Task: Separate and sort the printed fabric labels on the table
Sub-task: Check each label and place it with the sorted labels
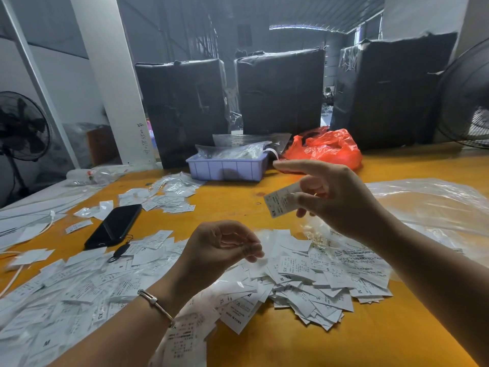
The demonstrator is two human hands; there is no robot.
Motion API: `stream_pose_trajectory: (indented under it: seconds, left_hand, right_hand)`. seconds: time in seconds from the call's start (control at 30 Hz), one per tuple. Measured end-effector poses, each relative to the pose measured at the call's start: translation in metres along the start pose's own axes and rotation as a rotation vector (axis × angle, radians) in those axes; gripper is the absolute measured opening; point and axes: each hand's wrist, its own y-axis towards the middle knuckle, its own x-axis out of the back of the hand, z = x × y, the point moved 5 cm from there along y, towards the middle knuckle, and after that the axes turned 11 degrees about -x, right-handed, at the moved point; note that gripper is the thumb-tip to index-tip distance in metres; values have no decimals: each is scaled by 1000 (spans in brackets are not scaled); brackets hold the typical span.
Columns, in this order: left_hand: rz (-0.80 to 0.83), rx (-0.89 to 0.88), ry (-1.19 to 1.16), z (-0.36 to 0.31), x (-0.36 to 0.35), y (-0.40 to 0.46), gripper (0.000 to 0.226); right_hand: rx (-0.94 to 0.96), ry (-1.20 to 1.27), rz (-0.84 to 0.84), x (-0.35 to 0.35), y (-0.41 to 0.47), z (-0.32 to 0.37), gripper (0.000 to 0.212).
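A big heap of white printed fabric labels [304,282] with size letters covers the near part of the orange table [383,335]. My right hand [336,200] is raised above the heap and pinches one white label [280,200] marked XS between thumb and fingers, index finger stretched out. My left hand [222,250] hovers over the middle of the heap with its fingers curled toward the thumb; nothing shows between them. A smaller group of labels [164,197] lies further back on the left.
A black phone [113,226] lies left of centre. A lilac tray [227,168] holding clear bags stands at the back, a red plastic bag [325,149] beside it. Clear plastic sheeting [428,205] lies right. Black wrapped boxes [280,91] and fans line the far edge.
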Motion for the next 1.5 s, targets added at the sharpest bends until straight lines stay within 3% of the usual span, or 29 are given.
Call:
stream_pose_trajectory:
  seconds: [0.07, 0.13, 0.2, 0.33, 0.5, 0.57, 0.63, 0.7, 0.8, 1.07, 1.5]
  left_hand:
    - [-22, -11, 4, 0, 1, 0, 20]
    - [-25, -26, 8, -2, 1, 1, 20]
    - [-16, -46, 18, -4, 1, 1, 20]
    - [31, -61, 110, -3, 0, 0, 15]
    - [99, -104, 274, -5, -6, -1, 22]
    - [108, -119, 294, -6, -7, -1, 22]
    - [78, -114, 287, -5, -5, -2, 19]
    - [51, -111, 277, -4, -2, -1, 15]
    - [41, -104, 269, -4, -1, -1, 12]
    - [33, -86, 244, -4, 0, -1, 13]
    - [33, -58, 223, -5, 0, -1, 17]
  right_hand:
    - [-11, -93, 88, -5, 1, -1, 36]
    - [-8, -160, 297, -21, -4, -1, 12]
    - [27, -223, 388, -35, -10, -1, 22]
    - [73, -252, 295, -39, -10, -2, 12]
    - [94, -411, 332, -49, -14, -5, 7]
    - [104, -377, 343, -47, -13, -3, 11]
    - [94, -249, 242, -34, -8, 1, 12]
    - [73, -116, 126, -18, -4, 6, 28]
    - [68, -9, 139, -7, -5, 13, 50]
    - [53, -116, 198, -14, -6, 17, 22]
    - [96, -259, 108, -15, -6, 14, 14]
